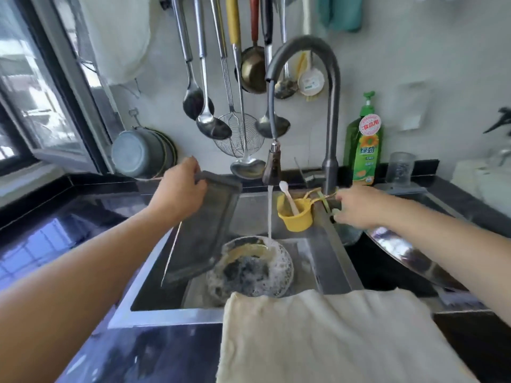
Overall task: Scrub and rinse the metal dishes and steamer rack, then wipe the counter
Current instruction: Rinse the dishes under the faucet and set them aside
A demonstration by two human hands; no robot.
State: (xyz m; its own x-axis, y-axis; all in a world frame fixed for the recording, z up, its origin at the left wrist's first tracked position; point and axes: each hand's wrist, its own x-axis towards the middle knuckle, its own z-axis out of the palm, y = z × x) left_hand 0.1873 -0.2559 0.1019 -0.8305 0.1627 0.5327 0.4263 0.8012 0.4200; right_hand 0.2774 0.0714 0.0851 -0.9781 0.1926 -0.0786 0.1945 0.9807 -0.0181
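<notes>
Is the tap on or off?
On. A stream of water falls from the tap into the soapy bowl in the sink.

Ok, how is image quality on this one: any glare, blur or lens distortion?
Head view: strong wide-angle bending at the edges, so the window frame leans; daylight glare reflects off the dark counter; left hand and right hand look slightly soft; the faucet and detergent bottle are sharp enough.

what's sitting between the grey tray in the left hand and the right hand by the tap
In the head view, between the rectangular grey metal tray and the right hand: the running water stream and a yellow plastic cup holding a white spoon.
</notes>
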